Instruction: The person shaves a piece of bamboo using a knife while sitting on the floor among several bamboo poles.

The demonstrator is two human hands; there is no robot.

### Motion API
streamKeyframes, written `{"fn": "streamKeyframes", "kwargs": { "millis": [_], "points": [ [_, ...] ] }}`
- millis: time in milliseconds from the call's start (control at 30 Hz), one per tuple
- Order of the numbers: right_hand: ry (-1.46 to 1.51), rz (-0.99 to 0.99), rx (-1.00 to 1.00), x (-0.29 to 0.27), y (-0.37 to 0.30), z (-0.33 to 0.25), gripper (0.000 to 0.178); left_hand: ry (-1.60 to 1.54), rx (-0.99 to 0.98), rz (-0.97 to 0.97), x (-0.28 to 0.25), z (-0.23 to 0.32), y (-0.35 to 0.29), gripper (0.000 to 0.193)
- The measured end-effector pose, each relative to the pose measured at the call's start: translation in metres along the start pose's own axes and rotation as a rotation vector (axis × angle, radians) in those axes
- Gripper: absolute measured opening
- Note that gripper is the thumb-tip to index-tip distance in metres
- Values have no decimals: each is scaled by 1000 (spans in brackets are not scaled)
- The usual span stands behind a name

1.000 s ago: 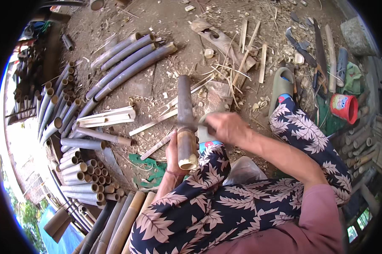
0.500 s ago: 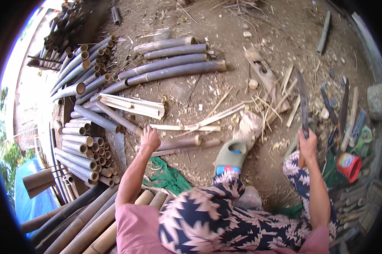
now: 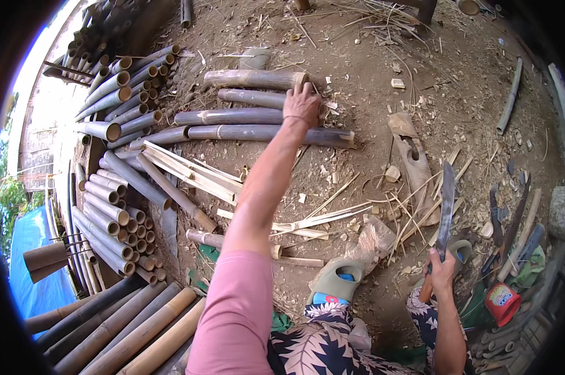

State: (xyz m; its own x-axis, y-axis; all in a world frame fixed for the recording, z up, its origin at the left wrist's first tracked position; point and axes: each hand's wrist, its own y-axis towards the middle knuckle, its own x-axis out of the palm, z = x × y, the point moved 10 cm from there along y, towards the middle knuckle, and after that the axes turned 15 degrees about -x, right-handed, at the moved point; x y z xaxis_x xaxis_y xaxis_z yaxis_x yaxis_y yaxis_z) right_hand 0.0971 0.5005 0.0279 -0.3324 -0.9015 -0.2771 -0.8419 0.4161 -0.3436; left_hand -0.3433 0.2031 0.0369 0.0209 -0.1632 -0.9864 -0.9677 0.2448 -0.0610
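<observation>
At the far middle, my left hand (image 3: 302,103) lies across the right end of a dark bamboo pole (image 3: 252,97), its fingers bent over the far side. A thicker bamboo pole (image 3: 251,78) lies just beyond the fingertips. Nearer me are two longer poles, the closest being a dark pole (image 3: 270,133). On the right, my right hand (image 3: 443,265) is closed round the handle of a machete (image 3: 446,206), its blade pointing away from me. Pale split bamboo strips (image 3: 191,172) lie left of my left forearm.
Stacked bamboo sections (image 3: 116,212) stand at the left, with long poles (image 3: 120,331) at the lower left. A notched wooden block (image 3: 413,162) lies beyond my sandalled foot (image 3: 338,281). A red container (image 3: 502,303) and other blades (image 3: 495,215) lie at the right.
My left hand has left the bamboo piece near the split strips and reached far forward to the row of poles. The machete stays in my right hand.
</observation>
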Motion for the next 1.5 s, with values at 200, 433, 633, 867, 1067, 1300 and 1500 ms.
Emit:
{"fn": "streamKeyframes", "kwargs": {
  "millis": [200,433,633,867,1067,1300,1500],
  "points": [
    [-467,-1,-113,-1,-6,-34,24,-656,-28,279,-116,-90,-97,47],
    [-232,-46,-487,54,-48,-87,52,-2079,-452,976,-260,-255,-313,19],
    [-274,-100,-271,57,-80,-56,39,-2109,-407,540,-210,-127,-337,45],
    [-433,-220,-337,78,-99,-32,38,-1998,129,293,-192,-11,-359,41],
    [-371,-262,-616,123,-119,-71,30,-1914,273,168,-189,-4,-394,38],
    [-421,-321,-521,132,-104,-59,23,-1905,182,228,-193,-8,-392,37],
    [-620,-317,-354,108,-63,-8,29,-1902,239,187,-199,4,-394,39]
  ]
}}
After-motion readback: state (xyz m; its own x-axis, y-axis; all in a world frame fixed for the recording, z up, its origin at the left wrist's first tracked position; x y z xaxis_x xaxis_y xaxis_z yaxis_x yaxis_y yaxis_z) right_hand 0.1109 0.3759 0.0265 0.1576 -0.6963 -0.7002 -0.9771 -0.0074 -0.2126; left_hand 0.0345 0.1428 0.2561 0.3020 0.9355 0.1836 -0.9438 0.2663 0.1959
